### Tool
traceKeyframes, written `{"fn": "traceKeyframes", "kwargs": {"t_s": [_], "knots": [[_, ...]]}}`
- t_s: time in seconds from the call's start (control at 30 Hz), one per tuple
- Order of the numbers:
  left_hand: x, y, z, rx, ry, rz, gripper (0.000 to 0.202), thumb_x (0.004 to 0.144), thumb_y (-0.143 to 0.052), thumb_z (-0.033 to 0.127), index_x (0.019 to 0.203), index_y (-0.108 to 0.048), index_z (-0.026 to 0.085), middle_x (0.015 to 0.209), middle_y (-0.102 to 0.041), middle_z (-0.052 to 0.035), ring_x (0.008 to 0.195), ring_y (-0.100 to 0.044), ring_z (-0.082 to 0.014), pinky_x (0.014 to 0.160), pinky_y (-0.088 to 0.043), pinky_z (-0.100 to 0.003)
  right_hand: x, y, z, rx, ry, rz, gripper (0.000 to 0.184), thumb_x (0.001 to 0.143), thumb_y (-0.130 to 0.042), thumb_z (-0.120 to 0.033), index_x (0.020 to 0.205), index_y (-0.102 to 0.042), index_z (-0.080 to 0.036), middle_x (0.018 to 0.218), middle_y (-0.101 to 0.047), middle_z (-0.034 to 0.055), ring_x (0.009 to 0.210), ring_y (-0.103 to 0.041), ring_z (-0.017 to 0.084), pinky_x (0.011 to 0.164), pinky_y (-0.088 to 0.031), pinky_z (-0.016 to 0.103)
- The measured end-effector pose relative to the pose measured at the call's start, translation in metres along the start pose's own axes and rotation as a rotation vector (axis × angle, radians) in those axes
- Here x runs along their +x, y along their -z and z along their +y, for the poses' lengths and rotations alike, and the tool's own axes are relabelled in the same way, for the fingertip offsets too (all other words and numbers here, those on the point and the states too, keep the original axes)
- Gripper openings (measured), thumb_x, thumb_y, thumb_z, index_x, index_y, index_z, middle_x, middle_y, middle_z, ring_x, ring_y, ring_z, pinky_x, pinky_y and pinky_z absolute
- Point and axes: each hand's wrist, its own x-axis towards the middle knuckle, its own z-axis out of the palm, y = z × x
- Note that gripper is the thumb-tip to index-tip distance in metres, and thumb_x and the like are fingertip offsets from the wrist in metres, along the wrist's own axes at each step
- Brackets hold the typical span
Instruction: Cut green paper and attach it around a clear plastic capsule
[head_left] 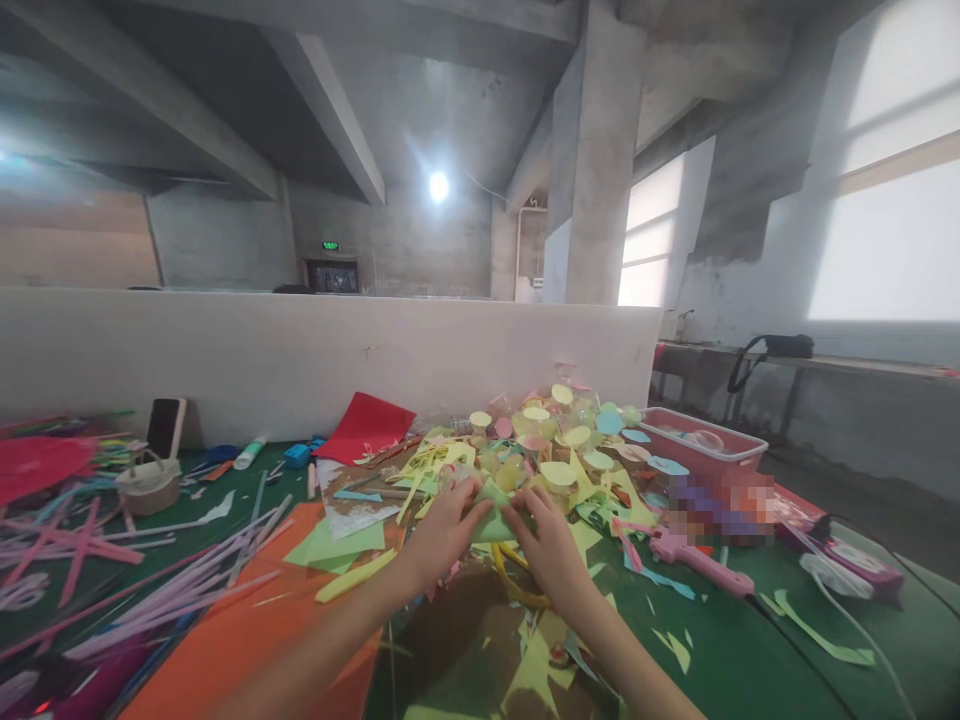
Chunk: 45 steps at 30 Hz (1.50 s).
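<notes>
Both of the person's hands meet over the middle of the worktop. The left hand and the right hand each pinch one side of a small light green paper piece between fingers and thumb. The piece looks folded to a point at the top and sits just above the clutter, with the fingertips of both hands touching it.

Beneath the wrists lie yellow paper offcuts and a yellow loop on a brown patch. Just behind the hands rises a heap of pastel paper discs mixed with yellow and green scraps. To the left of the hands a green sheet overlaps a large orange sheet, and a red sheet lies tilted near the white partition.

Farther left, pink straws spread across the green surface, near a small woven basket and a phone leaning on the partition. To the right sit a pink glue gun and a pink plastic tray, with a power strip near the edge.
</notes>
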Motion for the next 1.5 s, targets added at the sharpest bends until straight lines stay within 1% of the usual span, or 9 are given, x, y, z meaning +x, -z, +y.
{"fn": "traceKeyframes", "kwargs": {"t_s": [0.13, 0.27, 0.37, 0.43, 0.5, 0.7, 1.17, 1.37, 1.5], "knots": [[-0.001, 0.001, -0.002, -0.026, -0.019, -0.016, 0.028, 0.09, -0.043, 0.049, 0.08, -0.046, 0.023, 0.07, -0.049, 0.0038, 0.06, -0.045, -0.0143, 0.058, -0.036, -0.027, 0.0, 0.001, 0.001, 0.06, -0.086, 0.031, 0.023, 0.087, -0.058, -0.043, 0.088, -0.053, -0.021, 0.087, -0.063, 0.0055, 0.083, -0.061, 0.024, 0.075, -0.048, 0.035], [-0.001, 0.002, -0.002, -0.012, -0.058, -0.028, 0.029, 0.091, -0.043, 0.05, 0.079, -0.047, 0.023, 0.067, -0.047, 0.004, 0.061, -0.044, -0.0148, 0.057, -0.035, -0.027, 0.0, 0.003, -0.001, 0.136, -0.148, -0.079, 0.029, 0.085, -0.059, -0.046, 0.1, -0.057, -0.021, 0.099, -0.068, 0.0081, 0.093, -0.063, 0.025, 0.079, -0.048, 0.035], [-0.002, 0.003, -0.001, 0.046, -0.072, -0.024, 0.027, 0.091, -0.043, 0.046, 0.079, -0.047, 0.023, 0.067, -0.045, 0.0044, 0.063, -0.042, -0.0145, 0.058, -0.034, -0.026, 0.001, 0.005, -0.004, 0.153, -0.17, -0.149, 0.027, 0.089, -0.051, -0.047, 0.08, -0.057, -0.022, 0.076, -0.063, 0.0023, 0.074, -0.06, 0.021, 0.066, -0.045, 0.029], [-0.002, 0.003, 0.0, 0.076, -0.069, -0.027, 0.026, 0.091, -0.042, 0.045, 0.079, -0.046, 0.023, 0.066, -0.044, 0.0048, 0.062, -0.041, -0.0141, 0.058, -0.033, -0.026, 0.001, 0.006, -0.006, 0.165, -0.182, -0.162, 0.034, 0.089, -0.047, -0.047, 0.067, -0.048, -0.022, 0.061, -0.051, -0.0018, 0.062, -0.05, 0.017, 0.056, -0.037, 0.025], [-0.003, 0.003, -0.001, 0.096, -0.062, -0.032, 0.027, 0.092, -0.041, 0.045, 0.079, -0.045, 0.023, 0.065, -0.043, 0.0053, 0.06, -0.041, -0.0138, 0.057, -0.031, -0.026, 0.002, 0.006, -0.007, 0.173, -0.197, -0.165, 0.037, 0.088, -0.046, -0.047, 0.061, -0.04, -0.022, 0.056, -0.041, -0.0039, 0.057, -0.042, 0.014, 0.052, -0.031, 0.024], [-0.002, 0.003, -0.008, 0.128, -0.03, -0.065, 0.028, 0.095, -0.036, 0.049, 0.084, -0.044, 0.023, 0.062, -0.041, 0.006, 0.055, -0.043, -0.0135, 0.053, -0.027, -0.025, 0.003, 0.007, -0.009, 0.183, -0.259, -0.181, 0.038, 0.085, -0.045, -0.05, 0.06, -0.04, -0.022, 0.055, -0.04, -0.004, 0.056, -0.04, 0.014, 0.053, -0.028, 0.025], [-0.002, 0.005, -0.005, 0.128, -0.034, -0.074, 0.027, 0.093, -0.039, 0.046, 0.083, -0.046, 0.022, 0.066, -0.045, 0.005, 0.061, -0.044, -0.0137, 0.056, -0.031, -0.025, 0.004, 0.006, -0.009, 0.202, -0.271, -0.184, 0.037, 0.085, -0.044, -0.05, 0.06, -0.041, -0.022, 0.055, -0.042, -0.0033, 0.056, -0.042, 0.014, 0.052, -0.031, 0.024], [0.0, 0.011, -0.008, 0.037, 0.075, -0.173, 0.037, 0.09, -0.041, 0.059, 0.088, -0.046, 0.023, 0.057, -0.05, 0.0071, 0.044, -0.048, -0.0126, 0.048, -0.032, -0.024, 0.004, 0.008, -0.001, 0.14, -0.209, -0.121, 0.038, 0.09, -0.044, -0.048, 0.062, -0.042, -0.022, 0.056, -0.045, -0.0031, 0.057, -0.042, 0.015, 0.054, -0.031, 0.025], [0.004, 0.018, -0.012, -0.047, 0.165, -0.288, 0.044, 0.085, -0.045, 0.066, 0.088, -0.046, 0.022, 0.06, -0.062, 0.0036, 0.042, -0.051, -0.0131, 0.045, -0.037, -0.025, 0.005, 0.011, 0.0, 0.081, -0.195, -0.078, 0.039, 0.092, -0.043, -0.048, 0.063, -0.042, -0.022, 0.056, -0.044, -0.0032, 0.057, -0.042, 0.015, 0.057, -0.029, 0.026]]}}
